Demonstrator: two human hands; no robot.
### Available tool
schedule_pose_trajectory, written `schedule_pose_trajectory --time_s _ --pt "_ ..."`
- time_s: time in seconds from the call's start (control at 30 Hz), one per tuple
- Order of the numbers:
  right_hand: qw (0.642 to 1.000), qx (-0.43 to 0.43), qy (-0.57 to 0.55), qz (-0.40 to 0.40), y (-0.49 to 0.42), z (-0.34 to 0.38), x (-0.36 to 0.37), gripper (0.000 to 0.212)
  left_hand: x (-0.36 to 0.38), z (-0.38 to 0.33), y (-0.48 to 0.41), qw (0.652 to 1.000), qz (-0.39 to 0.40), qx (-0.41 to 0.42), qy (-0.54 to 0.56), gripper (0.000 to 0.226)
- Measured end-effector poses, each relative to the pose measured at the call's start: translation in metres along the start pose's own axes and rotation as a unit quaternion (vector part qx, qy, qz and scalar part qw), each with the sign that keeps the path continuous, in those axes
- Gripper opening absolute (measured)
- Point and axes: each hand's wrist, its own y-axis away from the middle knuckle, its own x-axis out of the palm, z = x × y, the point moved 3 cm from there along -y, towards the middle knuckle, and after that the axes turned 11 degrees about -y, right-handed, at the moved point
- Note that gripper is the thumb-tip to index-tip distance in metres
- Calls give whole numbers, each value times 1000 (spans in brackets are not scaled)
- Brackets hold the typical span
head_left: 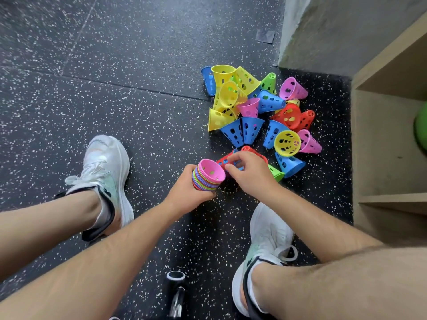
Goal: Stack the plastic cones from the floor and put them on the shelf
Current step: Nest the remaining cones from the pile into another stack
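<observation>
The stack of cones (209, 174) is sitting low over the floor (115, 88) in the left hand (187, 190), whose fingers are wrapping round its side and hiding the lower part. Only the pink cone on top is showing its open mouth and holes; beneath it the others are showing only as thin bands of blue, green, red and purple rims, too tight to count.

Just beside it, the right hand (250, 174) is curling its fingers over a red cone (225, 159) lying on its side, gripping it and covering its middle; something blue is showing through the holes. A green cone (276, 173) is peeking out from under that wrist.

Beyond the hands, a loose pile of cones (251, 112) in yellow, blue, pink, red and green is lying tumbled on the speckled black floor, close to the wooden shelf (388, 146). A green object (421, 132) inside the shelf is being cut off by the frame edge. White shoes (106, 172) are standing on either side.
</observation>
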Motion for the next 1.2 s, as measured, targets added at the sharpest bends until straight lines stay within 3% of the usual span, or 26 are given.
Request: schedule_pose_trajectory --time_s 0.3,0.47,0.83,0.93,1.07,1.13,1.2 --pt "966 -202 44 -156 0 25 -40 40 6 -11 -7 1000 -7 11 6 62" --pt "954 -276 54 -103 7 13 -39 30 10 -27 -9 999 -9 32 42 65" --pt "978 -200 -43 -50 30 -2 -30 21 24 -58 -20 992 -5 89 91 79" --pt "982 -180 -45 -26 29 -5 -34 21 29 -60 -19 990 -8 112 86 72" --pt "982 -171 -18 -78 22 -15 -44 19 34 -60 -23 990 -8 124 69 69" --pt "983 -143 43 -110 15 -26 -50 21 35 -58 -25 991 -6 122 61 71" --pt "985 -100 105 -93 10 -39 -51 24 35 -56 -26 991 -4 121 58 70"
